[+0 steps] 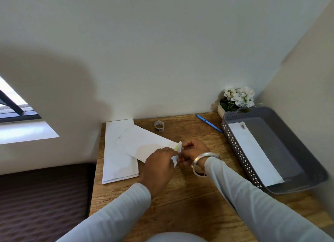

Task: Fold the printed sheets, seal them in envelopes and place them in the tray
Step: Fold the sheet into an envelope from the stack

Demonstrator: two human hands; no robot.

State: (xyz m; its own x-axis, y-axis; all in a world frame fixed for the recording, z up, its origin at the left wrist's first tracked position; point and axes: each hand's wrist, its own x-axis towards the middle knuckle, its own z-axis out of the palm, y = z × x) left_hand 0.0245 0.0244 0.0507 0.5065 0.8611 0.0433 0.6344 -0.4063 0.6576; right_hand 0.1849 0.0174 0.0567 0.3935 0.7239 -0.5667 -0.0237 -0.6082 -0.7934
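Wooden desk (180, 196), flat white envelope (150, 144)

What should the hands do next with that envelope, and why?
Probably press the flap shut. Both hands, left and right, pinch the open end of the envelope, where a yellowish strip shows, and it is not yet sealed. One envelope already lies in the tray.
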